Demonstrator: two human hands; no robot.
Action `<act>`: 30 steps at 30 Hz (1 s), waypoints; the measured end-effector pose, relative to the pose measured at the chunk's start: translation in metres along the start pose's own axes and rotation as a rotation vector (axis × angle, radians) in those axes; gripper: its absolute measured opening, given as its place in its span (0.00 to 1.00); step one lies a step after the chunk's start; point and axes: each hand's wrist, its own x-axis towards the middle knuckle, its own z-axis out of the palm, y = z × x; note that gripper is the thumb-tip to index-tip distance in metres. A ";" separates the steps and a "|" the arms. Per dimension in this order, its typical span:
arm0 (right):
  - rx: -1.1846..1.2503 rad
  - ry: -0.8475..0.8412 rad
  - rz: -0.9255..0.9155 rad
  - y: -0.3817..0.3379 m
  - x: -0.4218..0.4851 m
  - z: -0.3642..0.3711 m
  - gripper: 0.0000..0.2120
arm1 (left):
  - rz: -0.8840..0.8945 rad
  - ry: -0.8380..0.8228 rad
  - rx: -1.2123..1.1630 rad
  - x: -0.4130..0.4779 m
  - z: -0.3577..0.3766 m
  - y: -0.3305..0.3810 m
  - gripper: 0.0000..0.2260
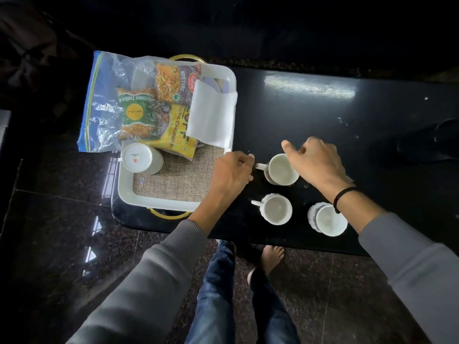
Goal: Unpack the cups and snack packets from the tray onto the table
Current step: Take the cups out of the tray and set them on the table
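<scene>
at the left end of the black table sits the white tray. it holds three snack packets, a folded white paper, and one upturned cup in its near left corner on a woven liner. a clear plastic bag hangs over the tray's left side. three upright cups stand on the table right of the tray: the far cup mid-table, the middle cup and the right cup by the near edge. the left hand has its fingers curled at the far cup's handle; i cannot tell if they pinch it. the right hand is over that cup's right rim, thumb stuck out, fingers curled and blurred, grip unclear.
</scene>
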 end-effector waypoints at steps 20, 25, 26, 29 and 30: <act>0.249 -0.448 -0.468 -0.168 -0.054 0.110 0.12 | 0.067 0.544 0.672 -0.004 -0.157 -0.069 0.28; 0.288 -0.460 -0.433 -0.172 -0.052 0.120 0.09 | 0.131 0.474 0.678 0.003 -0.164 -0.076 0.30; 0.290 -0.456 -0.425 -0.171 -0.051 0.119 0.09 | 0.147 0.471 0.661 0.003 -0.165 -0.077 0.30; 0.303 -0.441 -0.402 -0.166 -0.049 0.118 0.09 | 0.178 0.492 0.585 -0.004 -0.168 -0.078 0.31; 0.311 -0.438 -0.399 -0.164 -0.048 0.117 0.09 | 0.180 0.504 0.557 -0.008 -0.167 -0.078 0.32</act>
